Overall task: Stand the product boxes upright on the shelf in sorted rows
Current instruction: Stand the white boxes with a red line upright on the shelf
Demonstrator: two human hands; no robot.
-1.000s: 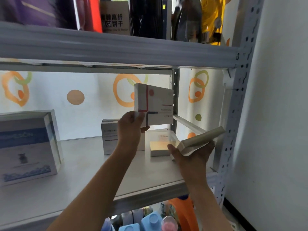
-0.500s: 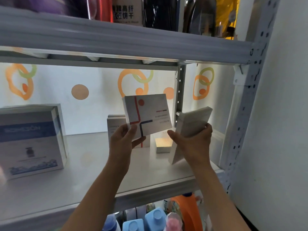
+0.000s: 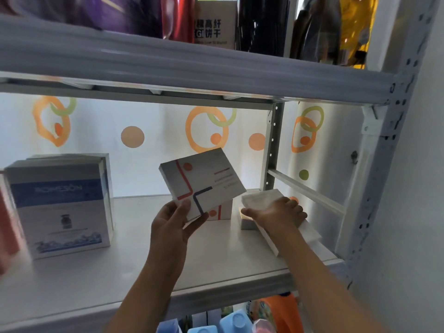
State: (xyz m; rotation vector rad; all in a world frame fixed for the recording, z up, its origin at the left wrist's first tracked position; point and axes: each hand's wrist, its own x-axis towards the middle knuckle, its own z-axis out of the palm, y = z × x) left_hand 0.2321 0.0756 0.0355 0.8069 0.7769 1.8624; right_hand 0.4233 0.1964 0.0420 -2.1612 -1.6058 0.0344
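Observation:
My left hand holds a flat white box with red and blue lines by its lower corner, tilted in the air above the shelf. My right hand grips a second flat white box from above; the box leans, its lower edge near the shelf's right end. Behind the raised box a similar white box stands upright. A small box with a pale orange face lies flat beside it, partly hidden by my right hand.
A large white and blue box stands upright at the shelf's left. An upper shelf hangs close overhead with bags and a carton on it. Grey uprights and a cross rail bound the right end. Bottles stand below.
My left hand has lowered and tilted its box further. My right hand has brought its box from upright down to a low lean at the shelf's right end.

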